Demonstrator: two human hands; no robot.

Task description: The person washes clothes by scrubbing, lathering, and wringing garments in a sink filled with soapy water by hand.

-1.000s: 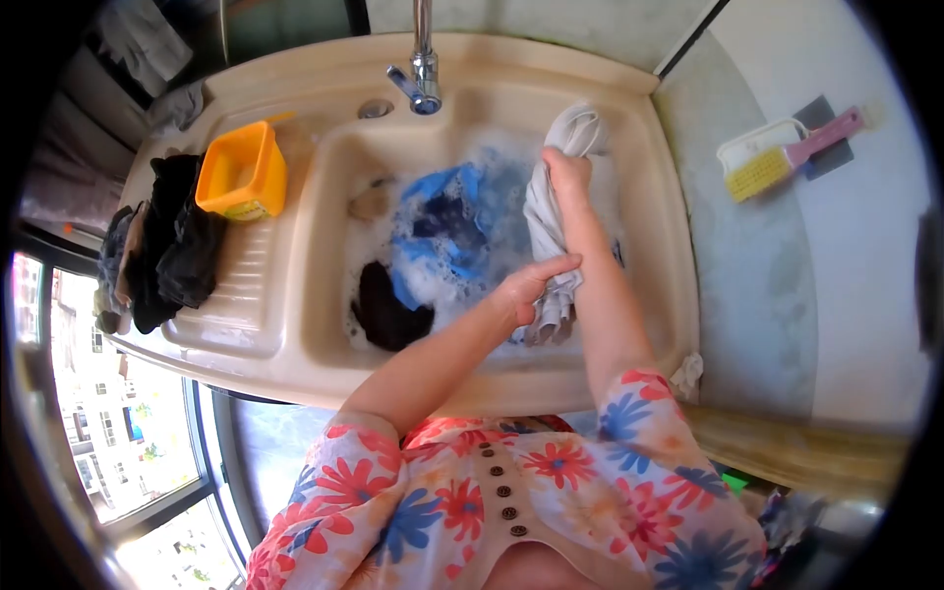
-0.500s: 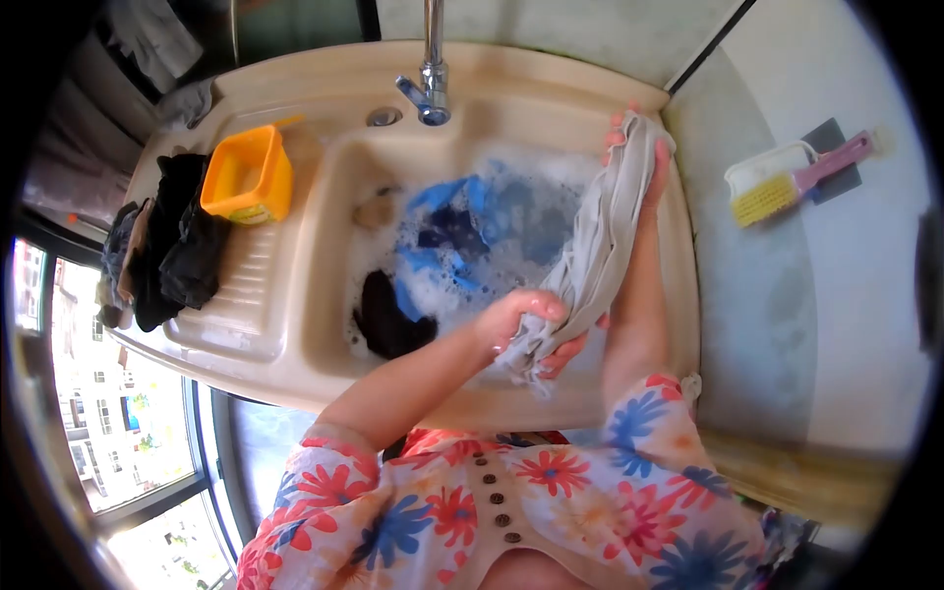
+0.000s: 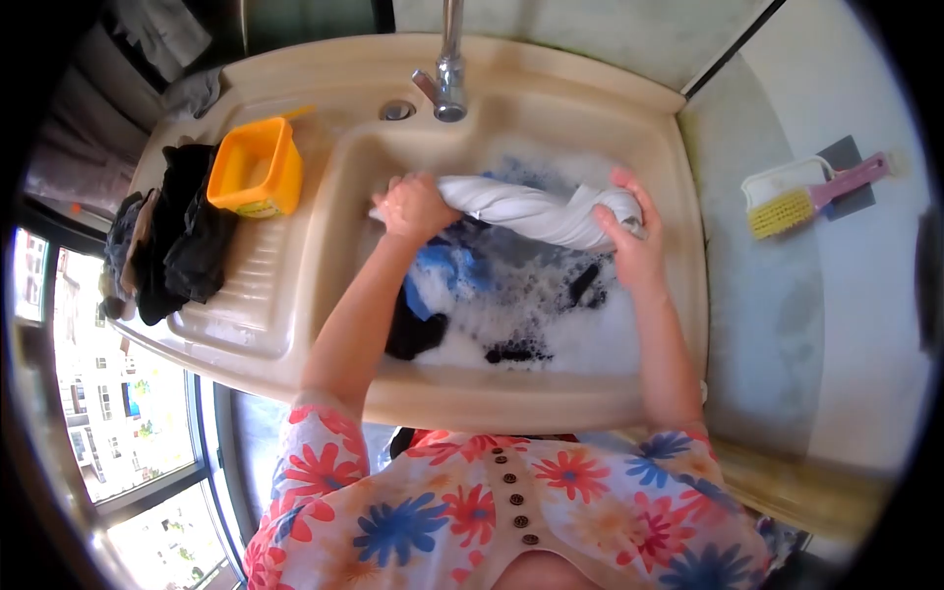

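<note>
A twisted white cloth (image 3: 526, 211) is held over the suds (image 3: 610, 329) in the basin (image 3: 472, 395), its ends clamped by the left hand (image 3: 413, 206) near the basin's left edge and the right hand (image 3: 632, 231) toward the right edge. Below, a blue cloth (image 3: 447, 267) is partly covered by suds.

Twisted light-grey cloth (image 3: 531, 211) runs crosswise from the left hand (image 3: 415, 206) to the right hand (image 3: 634, 226), over the beige rectangular sink basin (image 3: 511, 388). Nearer the body than the grip, crumpled blue fabric (image 3: 447, 267) and soft black fabric (image 3: 415, 332) lie in white foamy water (image 3: 580, 339). Behind the grip stands the chrome metal faucet (image 3: 449, 84). Left of it, an orange square plastic tub (image 3: 280, 182) sits on the ribbed beige drainboard (image 3: 236, 305), dark crumpled garments (image 3: 177, 236) farther left. Well right is a yellow-bristled, purple-handled brush (image 3: 808, 200).
</note>
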